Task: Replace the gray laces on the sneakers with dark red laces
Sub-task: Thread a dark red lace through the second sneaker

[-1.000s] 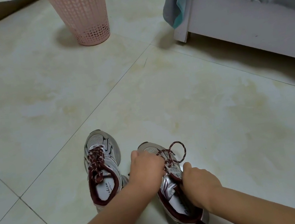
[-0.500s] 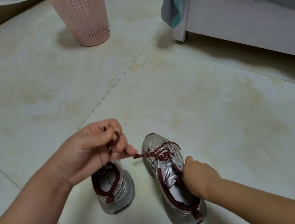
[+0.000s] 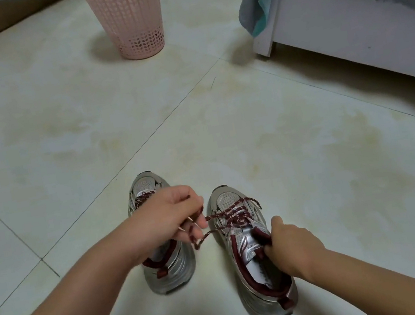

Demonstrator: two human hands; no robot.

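The dark red lace [image 3: 233,214] crosses the right sneaker [image 3: 252,254] on the tiled floor [image 3: 279,131]; the left hand [image 3: 164,219] pinches its free end. The right hand [image 3: 292,246] grips the collar. Tongue lettering is unreadable. The left sneaker [image 3: 163,258] sits beside it, with a pink basket [image 3: 127,19] beyond.

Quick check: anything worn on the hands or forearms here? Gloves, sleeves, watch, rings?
Nothing visible. The left hand and right hand are bare, no gloves, and both forearms are uncovered to the frame edge. No watch, band or ring shows.
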